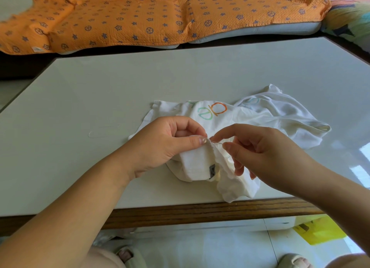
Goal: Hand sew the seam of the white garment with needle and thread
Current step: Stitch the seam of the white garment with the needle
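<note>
The left hand (166, 145) is pinching the white garment (270, 115) fold while, at its three o'clock, the right hand (266, 153) is pinching the needle (218, 142).

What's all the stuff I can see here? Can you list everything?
white garment: one, white with coloured letters, crumpled on the table
label: one, grey, on the garment's edge
needle: one, thin, at the seam
table: one, white top, wooden edge
blanket: one, orange with blue stars, behind the table
bag: one, yellow, floor, right
slippers: two, pale, bottom edge
left hand: pinches the seam
right hand: pinches the needle
</note>
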